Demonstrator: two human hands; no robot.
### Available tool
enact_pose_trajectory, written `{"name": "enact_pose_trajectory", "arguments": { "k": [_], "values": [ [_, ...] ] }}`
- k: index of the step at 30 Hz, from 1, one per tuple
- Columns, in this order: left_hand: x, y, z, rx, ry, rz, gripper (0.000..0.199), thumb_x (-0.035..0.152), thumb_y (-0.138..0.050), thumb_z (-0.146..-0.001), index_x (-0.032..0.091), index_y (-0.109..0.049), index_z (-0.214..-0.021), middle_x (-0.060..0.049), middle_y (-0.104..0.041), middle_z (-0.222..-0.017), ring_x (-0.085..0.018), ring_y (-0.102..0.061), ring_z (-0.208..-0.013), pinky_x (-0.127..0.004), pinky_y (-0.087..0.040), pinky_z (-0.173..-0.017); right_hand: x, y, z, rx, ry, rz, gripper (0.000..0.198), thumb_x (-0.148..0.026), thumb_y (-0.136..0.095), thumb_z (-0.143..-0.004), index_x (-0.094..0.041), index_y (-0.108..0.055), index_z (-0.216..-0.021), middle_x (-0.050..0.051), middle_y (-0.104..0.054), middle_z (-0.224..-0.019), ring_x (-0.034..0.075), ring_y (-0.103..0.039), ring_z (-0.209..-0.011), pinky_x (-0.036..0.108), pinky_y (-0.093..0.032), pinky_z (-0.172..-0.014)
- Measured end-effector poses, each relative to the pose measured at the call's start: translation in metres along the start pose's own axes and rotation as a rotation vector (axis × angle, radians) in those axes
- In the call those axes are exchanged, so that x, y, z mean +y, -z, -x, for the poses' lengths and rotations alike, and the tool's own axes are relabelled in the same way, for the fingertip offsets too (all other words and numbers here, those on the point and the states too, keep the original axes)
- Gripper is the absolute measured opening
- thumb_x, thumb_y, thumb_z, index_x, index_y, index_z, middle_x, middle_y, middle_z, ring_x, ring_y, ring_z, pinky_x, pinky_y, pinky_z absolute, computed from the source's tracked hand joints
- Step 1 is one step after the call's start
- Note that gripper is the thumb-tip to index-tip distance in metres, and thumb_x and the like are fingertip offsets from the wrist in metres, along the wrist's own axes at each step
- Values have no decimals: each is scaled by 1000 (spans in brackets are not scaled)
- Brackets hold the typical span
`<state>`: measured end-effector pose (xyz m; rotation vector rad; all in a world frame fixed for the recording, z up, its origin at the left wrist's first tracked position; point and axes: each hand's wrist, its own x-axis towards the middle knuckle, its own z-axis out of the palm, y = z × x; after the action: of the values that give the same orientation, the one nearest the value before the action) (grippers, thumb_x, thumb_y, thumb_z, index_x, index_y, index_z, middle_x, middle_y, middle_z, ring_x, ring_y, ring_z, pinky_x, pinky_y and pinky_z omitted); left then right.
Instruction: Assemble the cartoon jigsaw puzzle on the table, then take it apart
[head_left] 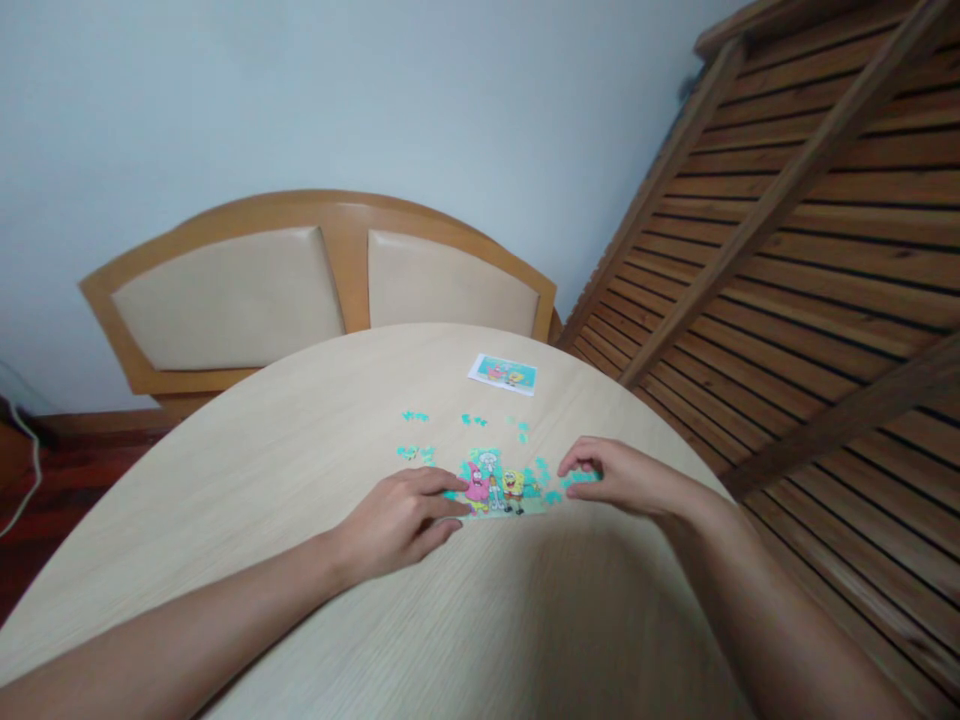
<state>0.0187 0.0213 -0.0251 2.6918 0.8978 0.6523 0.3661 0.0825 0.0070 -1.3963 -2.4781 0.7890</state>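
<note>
A partly joined jigsaw puzzle with cartoon figures, one pink, one yellow and one pale, lies on the round wooden table. My left hand rests flat at its left edge, with fingers stretched out and fingertips touching the pink figure's side. Over on the right, my right hand hovers with curved fingers; thumb and forefinger are apart and nothing shows between them. Close to its fingertips lie loose teal puzzle pieces. More loose pieces lie behind my left hand, and small teal pieces are spread farther back.
A printed picture card of the same cartoon lies toward the table's far side. Behind the table stands a padded wooden headboard against the wall. A slatted wooden panel leans along the right. A pale cable hangs at far left.
</note>
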Motion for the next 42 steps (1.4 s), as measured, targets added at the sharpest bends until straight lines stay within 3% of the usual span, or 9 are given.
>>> {"name": "enact_pose_trajectory", "arguments": {
  "k": [8,15,20,28,31,37,42],
  "values": [
    [-2,-1,-1,38,55,22,24,25,-53,-96,27,-69,-114,-4,-68,-123,-20,-64,-112,-37,-53,-98,15,1,-4,114,31,28,28,-41,-63,-85,-19,-74,-100,9,-70,-98,23,-62,-86,34,-47,-81],
    [-19,2,-2,245,336,-53,20,23,-54,-90,22,-66,-106,-6,-69,-114,-24,-62,-107,-44,-51,-96,20,4,1,162,-64,140,33,-40,-67,-80,-17,-74,-103,11,-70,-97,24,-63,-85,35,-49,-80],
    [-34,0,0,213,400,-38,20,21,-52,-90,22,-65,-104,-6,-68,-111,-24,-62,-106,-44,-51,-96,27,1,-1,187,-59,147,28,-32,-58,-85,-18,-74,-103,10,-71,-96,24,-65,-85,36,-50,-81],
    [-54,15,3,309,476,-39,29,14,-50,-83,20,-66,-106,-7,-69,-108,-24,-63,-105,-43,-50,-95,30,-5,-8,281,-5,105,25,-27,-55,-88,-18,-73,-104,10,-73,-106,25,-67,-97,38,-51,-90],
    [-55,16,3,303,531,-47,24,18,-53,-85,21,-67,-104,-6,-71,-106,-25,-64,-102,-43,-51,-92,32,-7,-10,304,22,118,24,-25,-54,-89,-19,-72,-103,10,-73,-107,25,-67,-99,38,-51,-91],
    [-51,12,2,235,497,-86,24,24,-53,-88,20,-66,-108,-7,-71,-103,-25,-64,-97,-42,-52,-88,26,-11,-14,331,73,133,23,-23,-53,-91,-19,-72,-103,10,-73,-106,25,-67,-101,40,-52,-93],
    [-54,10,2,231,513,-63,23,27,-53,-90,21,-67,-107,-7,-71,-99,-24,-65,-92,-40,-52,-85,21,-20,-20,393,96,163,27,-22,-48,-95,-18,-68,-114,11,-71,-113,26,-63,-108,45,-48,-99]
  ]
}}
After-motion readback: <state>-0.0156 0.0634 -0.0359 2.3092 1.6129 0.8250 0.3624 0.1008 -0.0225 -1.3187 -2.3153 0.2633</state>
